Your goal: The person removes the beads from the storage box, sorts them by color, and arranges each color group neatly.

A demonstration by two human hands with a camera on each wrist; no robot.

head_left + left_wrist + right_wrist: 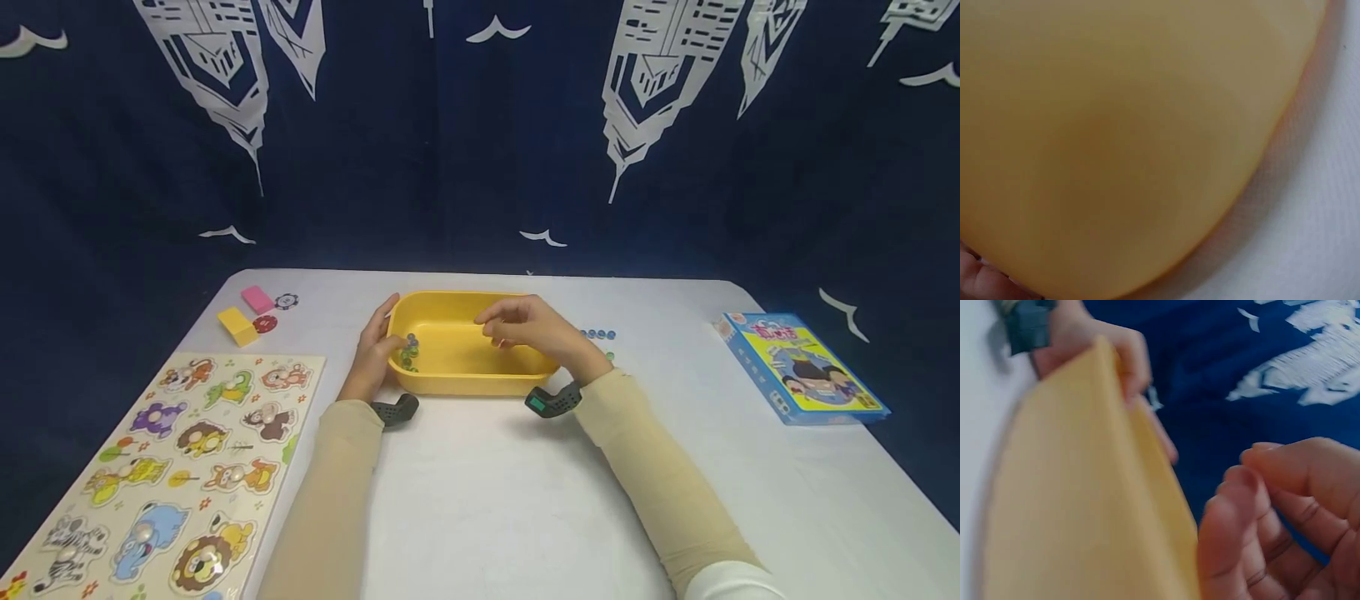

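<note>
Yellow tub: it stands on the white table (480, 500), a shallow basin (465, 385) with rounded corners, between the person's two hands.
Left hand: the left hand (369, 354) is clamped on the tub's left end, the thumb bent over the rim and the other fingers along the outside; in the left wrist view only a bit of it shows at the lower left corner, beside the tub's wall.
Right hand: the right hand (536, 329) is over the right part of the tub, well apart from the left, its fingers loosely bent and the thumb near the forefinger's tip; whether something small sits between the tips cannot be told.
Pieces in the tub: small blue and green round pieces (407, 358) lie at its left end, just beside the left thumb.
Pieces on the table: a short row of blue round pieces (600, 334) lies beyond the right wrist, with green (610, 356) nearer the sleeve.
Wrists: a dark device (553, 401) is worn at the right wrist, another (397, 410) at the left.
Left side of the table: an animal puzzle board (176, 492), with a yellow block (237, 326), a pink block (257, 299) and two small discs (265, 323) behind it.
Right side of the table: a blue and yellow box (806, 367).
</note>
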